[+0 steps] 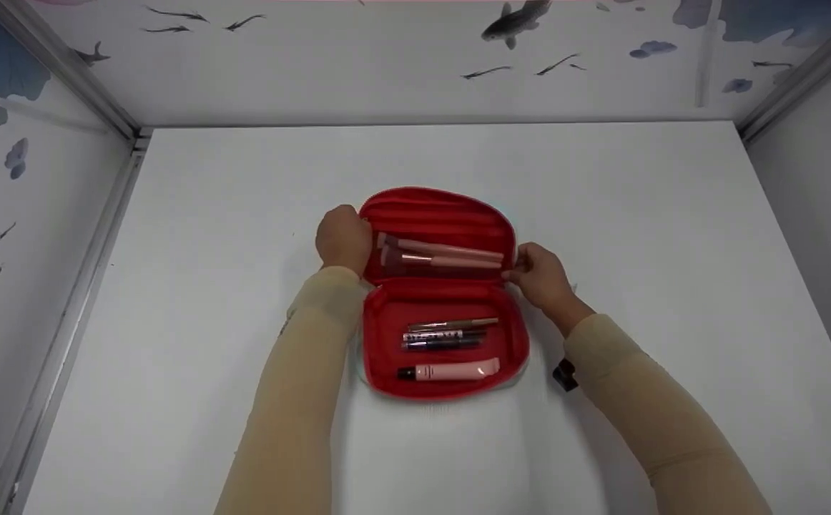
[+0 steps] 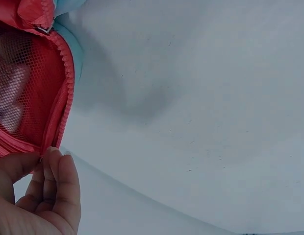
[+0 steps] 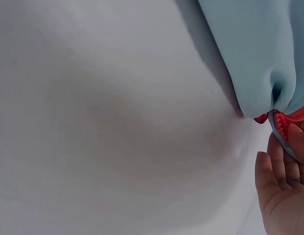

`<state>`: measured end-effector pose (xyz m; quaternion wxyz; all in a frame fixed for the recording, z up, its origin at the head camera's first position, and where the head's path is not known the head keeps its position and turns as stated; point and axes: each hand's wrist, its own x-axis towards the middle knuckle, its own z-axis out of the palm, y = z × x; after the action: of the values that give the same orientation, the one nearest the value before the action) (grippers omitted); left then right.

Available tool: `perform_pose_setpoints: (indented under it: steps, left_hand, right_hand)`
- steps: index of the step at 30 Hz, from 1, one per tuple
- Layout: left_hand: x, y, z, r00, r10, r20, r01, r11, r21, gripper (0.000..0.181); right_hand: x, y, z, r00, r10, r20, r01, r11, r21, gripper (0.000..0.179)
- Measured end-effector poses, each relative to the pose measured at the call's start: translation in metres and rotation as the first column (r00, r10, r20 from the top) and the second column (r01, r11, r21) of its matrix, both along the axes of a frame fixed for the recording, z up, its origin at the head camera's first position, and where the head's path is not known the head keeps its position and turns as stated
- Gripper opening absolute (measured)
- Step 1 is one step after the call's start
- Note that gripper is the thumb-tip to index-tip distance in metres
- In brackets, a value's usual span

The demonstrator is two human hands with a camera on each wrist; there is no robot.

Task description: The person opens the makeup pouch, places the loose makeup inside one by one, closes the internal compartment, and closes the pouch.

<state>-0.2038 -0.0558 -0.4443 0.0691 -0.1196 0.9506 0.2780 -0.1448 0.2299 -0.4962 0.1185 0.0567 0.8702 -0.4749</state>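
Observation:
A makeup bag [image 1: 451,297] with red lining and a light blue outside lies unzipped, its lid raised away from the person. Behind the lid's mesh are two pink-handled makeup brushes [image 1: 458,262]. Several slim makeup pencils [image 1: 448,335] and a pink tube [image 1: 456,370] with a black cap lie in the bottom half. My left hand [image 1: 344,237] is at the lid's left edge; the left wrist view shows this hand [image 2: 41,196] pinching the red rim beside the zipper. On the other side, my right hand [image 1: 541,277] pinches the lid's right edge near the fold, thumb inside.
The bag stands mid-way on a white table [image 1: 637,214]. White walls with fish and leaf prints enclose it at the back wall [image 1: 387,71] and both sides. A small black object [image 1: 565,375] shows beside the right sleeve.

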Motion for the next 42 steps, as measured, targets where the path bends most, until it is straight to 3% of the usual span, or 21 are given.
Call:
perform_pose_setpoints:
  steps: [11, 19, 28, 38, 42]
  left_hand:
    - [0.000, 0.000, -0.004, 1.000, 0.000, -0.005, 0.000, 1.000, 0.005, 0.026]
    - [0.001, 0.001, -0.005, 0.999, -0.032, -0.011, 0.032, 0.999, 0.010, 0.025]
    - [0.001, 0.001, -0.013, 0.999, -0.025, -0.020, 0.026, 0.998, 0.050, 0.026]
    - [0.008, -0.009, -0.018, 0.999, -0.036, -0.019, 0.037, 0.999, 0.033, 0.027]
    - [0.008, -0.017, -0.021, 1.000, -0.015, 0.005, 0.015, 0.999, 0.050, 0.031]
  right_hand:
    - [0.000, 0.002, 0.000, 1.000, -0.004, 0.001, 0.004, 1.000, 0.006, 0.024]
    - [0.000, 0.006, -0.003, 1.000, 0.028, -0.005, -0.028, 0.999, -0.030, 0.022]
    - [-0.002, 0.006, -0.003, 0.998, 0.054, -0.009, -0.055, 0.998, -0.027, 0.025]
    - [-0.009, 0.009, -0.003, 0.996, 0.082, 0.041, -0.081, 0.997, -0.014, 0.027]
    - [-0.011, 0.010, -0.002, 0.994, 0.089, 0.063, -0.089, 0.996, 0.004, 0.030]
